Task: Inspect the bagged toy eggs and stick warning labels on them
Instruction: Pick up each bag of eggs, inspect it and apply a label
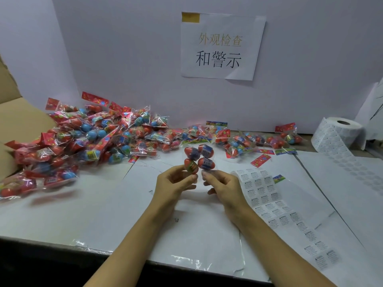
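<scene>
One bag of four eggs (pixel 199 159) held up over the bench (pixel 83 204), pinched at its lower edge by left hand (pixel 176 182) and right hand (pixel 222 186), under inspection, seemingly unlabelled. Label strip (pixel 267 195) lying just right. Big heap (pixel 87 137) apparently still to do; early going.

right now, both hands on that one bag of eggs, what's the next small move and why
Probably free the right hand and reach for a sticker on the label strip lying just right of it. Both hands pinch the held bag from below, the left hand can keep it up, and no label shows on it yet.
</scene>
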A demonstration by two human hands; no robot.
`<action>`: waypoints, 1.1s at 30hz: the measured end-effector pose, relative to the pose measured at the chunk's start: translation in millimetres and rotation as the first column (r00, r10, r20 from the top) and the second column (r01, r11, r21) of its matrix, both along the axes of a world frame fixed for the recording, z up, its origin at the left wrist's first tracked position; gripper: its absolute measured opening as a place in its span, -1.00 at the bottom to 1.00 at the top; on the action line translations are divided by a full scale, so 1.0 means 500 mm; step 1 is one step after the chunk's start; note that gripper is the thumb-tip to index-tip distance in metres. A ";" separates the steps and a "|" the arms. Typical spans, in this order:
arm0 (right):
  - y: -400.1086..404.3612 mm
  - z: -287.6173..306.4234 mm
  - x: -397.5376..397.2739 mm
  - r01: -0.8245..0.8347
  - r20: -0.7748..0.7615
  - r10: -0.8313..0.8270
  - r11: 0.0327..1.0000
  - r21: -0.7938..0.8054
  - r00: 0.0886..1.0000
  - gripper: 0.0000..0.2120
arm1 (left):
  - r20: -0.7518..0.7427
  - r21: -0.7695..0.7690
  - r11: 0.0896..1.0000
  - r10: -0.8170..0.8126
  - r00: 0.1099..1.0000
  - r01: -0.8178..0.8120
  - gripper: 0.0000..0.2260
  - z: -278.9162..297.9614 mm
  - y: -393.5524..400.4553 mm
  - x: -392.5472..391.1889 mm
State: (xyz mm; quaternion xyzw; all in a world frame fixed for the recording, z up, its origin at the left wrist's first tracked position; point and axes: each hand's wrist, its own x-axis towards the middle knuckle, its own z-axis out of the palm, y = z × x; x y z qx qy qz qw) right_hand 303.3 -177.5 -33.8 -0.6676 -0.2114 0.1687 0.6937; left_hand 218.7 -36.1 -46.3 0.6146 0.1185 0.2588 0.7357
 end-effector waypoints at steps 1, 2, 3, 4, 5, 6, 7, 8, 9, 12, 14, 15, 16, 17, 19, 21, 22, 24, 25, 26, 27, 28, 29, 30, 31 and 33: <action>0.000 0.000 0.000 0.026 0.014 -0.026 1.000 -0.006 1.000 -0.92 | 0.001 -0.009 1.000 -0.004 1.000 0.004 -0.78 0.001 0.002 0.000; -0.001 0.001 0.001 0.054 0.024 -0.054 0.999 -0.002 0.998 -0.90 | 0.002 -0.028 1.000 -0.006 1.000 0.006 -0.77 0.004 0.002 -0.001; -0.002 0.003 0.003 0.079 0.030 -0.079 0.997 0.003 0.996 -0.88 | 0.003 -0.046 0.999 -0.004 1.000 0.004 -0.75 0.007 0.002 -0.001; -0.003 0.005 0.004 0.096 0.031 -0.096 0.995 0.007 0.995 -0.86 | 0.005 -0.061 0.998 0.001 1.000 -0.001 -0.73 0.008 0.002 -0.001; -0.004 0.008 0.005 0.101 0.023 -0.102 0.995 0.014 0.995 -0.84 | 0.010 -0.075 0.997 0.004 1.000 -0.004 -0.71 0.009 0.004 0.000; -0.005 0.011 0.005 0.093 0.009 -0.093 0.995 0.028 0.996 -0.83 | 0.018 -0.091 0.996 0.004 1.000 -0.002 -0.70 0.010 0.004 0.000; -0.005 0.014 0.005 0.073 -0.013 -0.072 0.996 0.050 0.997 -0.83 | 0.029 -0.108 0.994 -0.001 1.000 0.004 -0.68 0.011 0.006 0.000; -0.006 0.017 0.004 0.049 -0.037 -0.046 0.996 0.078 0.998 -0.84 | 0.042 -0.122 0.992 -0.010 0.999 0.015 -0.65 0.011 0.009 0.000; -0.006 0.021 0.002 0.026 -0.064 -0.019 0.994 0.111 0.998 -0.84 | 0.055 -0.134 0.990 -0.023 0.998 0.030 -0.61 0.013 0.011 0.000; -0.004 0.028 -0.001 -0.001 -0.123 0.026 0.980 0.199 0.992 -0.76 | 0.092 -0.166 0.983 -0.060 0.994 0.075 -0.57 0.020 0.016 -0.003; -0.005 0.029 0.001 -0.013 -0.138 0.045 0.974 0.225 0.989 -0.73 | 0.123 -0.174 0.979 -0.088 0.988 0.109 -0.65 0.023 0.019 -0.006; -0.007 0.029 0.002 -0.026 -0.143 0.060 0.973 0.231 0.988 -0.71 | 0.134 -0.172 0.977 -0.100 0.986 0.122 -0.68 0.024 0.020 -0.008; -0.008 0.029 0.002 -0.043 -0.147 0.079 0.971 0.234 0.986 -0.70 | 0.137 -0.169 0.977 -0.108 0.985 0.131 -0.69 0.025 0.021 -0.009; -0.008 0.029 0.003 -0.065 -0.148 0.101 0.971 0.230 0.984 -0.69 | 0.134 -0.163 0.977 -0.113 0.984 0.135 -0.68 0.025 0.021 -0.009; -0.006 0.028 0.006 -0.097 -0.145 0.129 0.974 0.206 0.981 -0.64 | 0.117 -0.157 0.978 -0.119 0.986 0.137 -0.64 0.026 0.023 -0.011; -0.008 0.029 0.011 -0.058 -0.182 0.095 0.979 0.196 0.979 -0.54 | 0.109 -0.159 0.977 -0.125 0.986 0.142 -0.63 0.026 0.027 -0.015; -0.013 0.029 0.018 -0.006 -0.212 0.051 0.979 0.205 0.976 -0.50 | 0.108 -0.154 0.977 -0.131 0.986 0.146 -0.65 0.025 0.029 -0.018; -0.027 0.030 0.036 0.095 -0.231 -0.043 0.971 0.218 0.972 -0.46 | 0.097 -0.124 0.978 -0.153 0.983 0.165 -0.75 0.022 0.030 -0.023; -0.034 0.031 0.042 0.112 -0.219 -0.065 0.971 0.210 0.974 -0.44 | 0.084 -0.103 0.978 -0.176 0.981 0.184 -0.79 0.020 0.027 -0.024; -0.039 0.029 0.046 0.103 -0.198 -0.063 0.975 0.197 0.978 -0.41 | 0.065 -0.083 0.975 -0.202 0.977 0.207 -0.80 0.019 0.021 -0.023; -0.039 0.029 0.046 0.075 -0.174 -0.044 0.981 0.177 0.984 -0.37 | 0.040 -0.062 0.971 -0.228 0.973 0.230 -0.80 0.018 0.015 -0.022; -0.037 0.028 0.043 0.042 -0.143 -0.020 0.988 0.150 0.990 -0.34 | 0.013 -0.045 0.967 -0.252 0.968 0.252 -0.78 0.017 0.010 -0.020; -0.032 0.027 0.038 0.013 -0.112 0.000 0.992 0.122 0.994 -0.33 | -0.011 -0.032 0.962 -0.271 0.963 0.270 -0.77 0.018 0.006 -0.020; -0.029 0.027 0.034 -0.003 -0.083 0.012 0.995 0.099 0.996 -0.36 | -0.031 -0.022 0.960 -0.280 0.959 0.280 -0.74 0.019 0.004 -0.021; -0.027 0.027 0.030 -0.006 -0.066 0.012 0.996 0.087 0.998 -0.42 | -0.049 -0.012 0.961 -0.275 0.960 0.275 -0.68 0.019 0.003 -0.022; -0.027 0.025 0.028 0.004 -0.078 0.004 0.996 0.093 0.997 -0.52 | -0.081 0.000 0.974 -0.226 0.971 0.227 -0.56 0.020 0.002 -0.022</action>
